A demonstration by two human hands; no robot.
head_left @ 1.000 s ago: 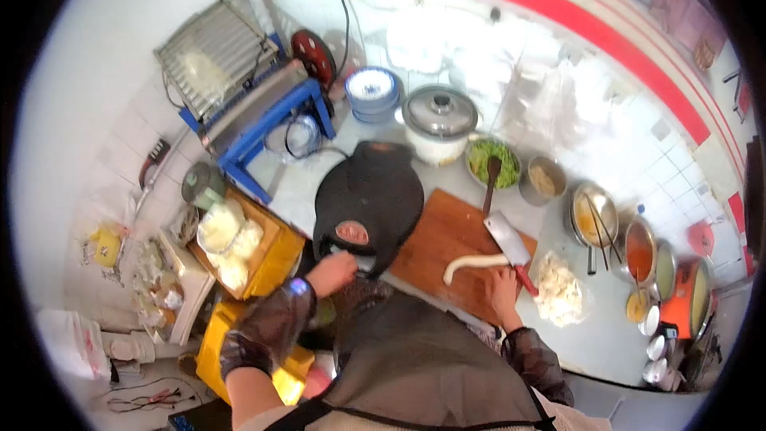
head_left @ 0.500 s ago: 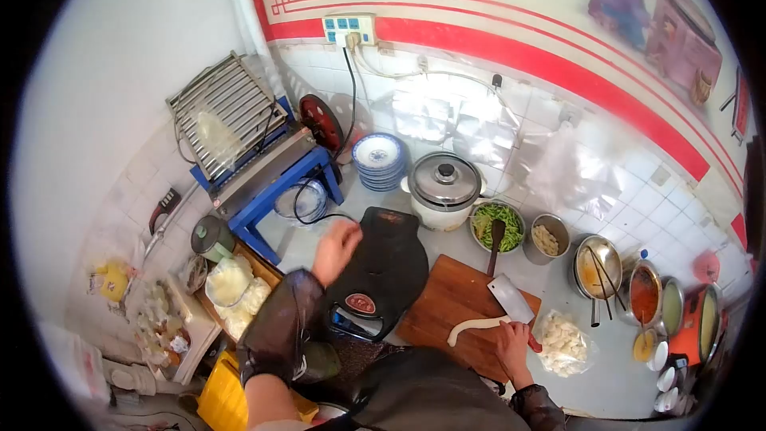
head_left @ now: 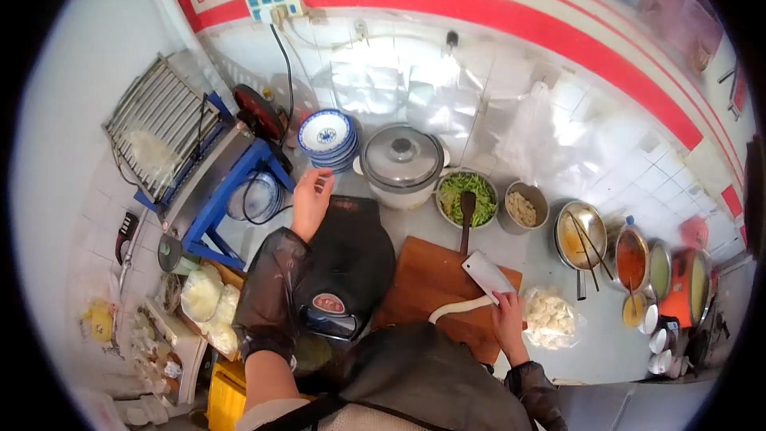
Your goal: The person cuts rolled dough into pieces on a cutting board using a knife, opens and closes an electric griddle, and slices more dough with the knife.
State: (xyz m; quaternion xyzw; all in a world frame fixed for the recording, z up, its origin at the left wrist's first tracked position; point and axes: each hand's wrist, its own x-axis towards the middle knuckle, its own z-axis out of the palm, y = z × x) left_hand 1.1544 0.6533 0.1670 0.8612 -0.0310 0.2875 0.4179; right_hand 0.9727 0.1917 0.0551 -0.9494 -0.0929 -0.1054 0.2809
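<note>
My left hand [head_left: 311,203] is raised over the back left of a black electric griddle [head_left: 351,247] with its lid down. Its fingers are loosely stretched and nothing shows in them. On the wooden cutting board [head_left: 423,279] lies a cleaver [head_left: 488,274], its wide blade flat across the board's right part. My right hand [head_left: 508,323] is closed around the cleaver's handle, which it mostly hides. A pale strip of dough [head_left: 463,307] curves over the board, its right end close to my right fingers.
A bag of white chunks [head_left: 550,318] lies right of the board. Behind stand a rice cooker [head_left: 401,160], a bowl of chopped greens [head_left: 479,191] with a dark spoon, and a pot [head_left: 524,207]. Stacked bowls [head_left: 327,140] and a blue stand [head_left: 227,211] are left; a sauce pot [head_left: 632,259] is right.
My head view has shifted, so the scene sits farther left and higher. My right hand has moved right from the dough end onto the cleaver handle. My left hand has moved back over the griddle.
</note>
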